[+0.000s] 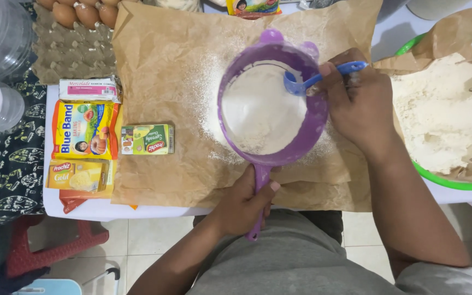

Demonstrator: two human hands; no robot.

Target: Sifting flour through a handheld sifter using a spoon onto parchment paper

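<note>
Both hands work over the brown paper [159,71]: left hand [244,205] grips the purple sieve [271,106] handle at the paper's near edge, right hand [356,101] pinches a blue scoop [301,81] inside the sieve. Right of the paper sits a green bowl [438,180] of flour; left, small packets [147,139].
</note>
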